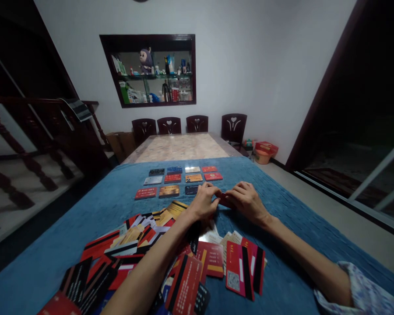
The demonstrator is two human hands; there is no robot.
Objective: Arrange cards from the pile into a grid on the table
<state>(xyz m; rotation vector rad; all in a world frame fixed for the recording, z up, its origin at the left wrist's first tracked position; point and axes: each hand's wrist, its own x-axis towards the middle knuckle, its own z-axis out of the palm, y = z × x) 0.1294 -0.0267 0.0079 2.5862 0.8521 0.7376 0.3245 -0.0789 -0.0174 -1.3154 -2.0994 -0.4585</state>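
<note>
My left hand (204, 202) and my right hand (246, 200) meet over a blue cloth (282, 210), fingers pinched together on a small red card (223, 200) held between them. Just beyond the hands, several cards lie face up in neat rows (179, 179), red, dark and pale ones. Close to me, under my forearms, a loose heap of cards (170, 258) is spread out, many showing black magnetic stripes. A dark card (191, 190) of the front row lies right next to my left hand.
The cloth covers the near end of a long marble-topped table (180, 146). Several dark wooden chairs (233, 127) stand at the far end. A wall niche with shelves (153, 72) hangs above. A stair railing (36, 131) runs on the left, a glass door (374, 175) on the right.
</note>
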